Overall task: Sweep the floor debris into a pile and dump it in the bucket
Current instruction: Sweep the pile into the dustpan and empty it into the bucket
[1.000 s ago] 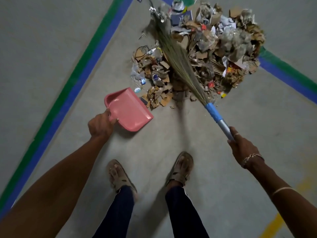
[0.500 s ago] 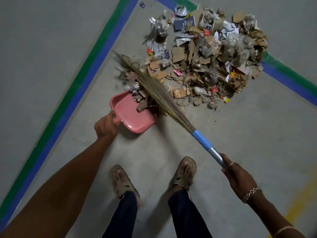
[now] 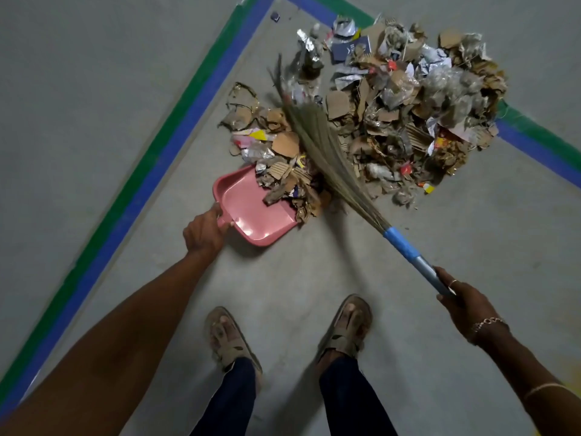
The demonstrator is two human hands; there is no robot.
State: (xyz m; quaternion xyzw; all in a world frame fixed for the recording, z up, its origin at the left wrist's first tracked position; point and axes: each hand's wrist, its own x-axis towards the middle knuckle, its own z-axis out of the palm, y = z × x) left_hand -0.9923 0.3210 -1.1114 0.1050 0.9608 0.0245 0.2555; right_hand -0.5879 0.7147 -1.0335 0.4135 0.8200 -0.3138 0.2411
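Left hand (image 3: 204, 234) curled round the handle of the pink dustpan (image 3: 248, 215), its mouth set against the near-left edge of the debris pile (image 3: 408, 114). Right hand (image 3: 465, 305) grips the metal shaft of the broom (image 3: 317, 143); its bristles lie across the pile just beside the pan mouth. My read: the gathering is done, and the heap sits in the taped corner. Cardboard scraps (image 3: 289, 184) crowd the pan's lip, the back of the pan is bare, and the bulk of the heap is unscooped. No bucket in view. Most scooping and all dumping remain.
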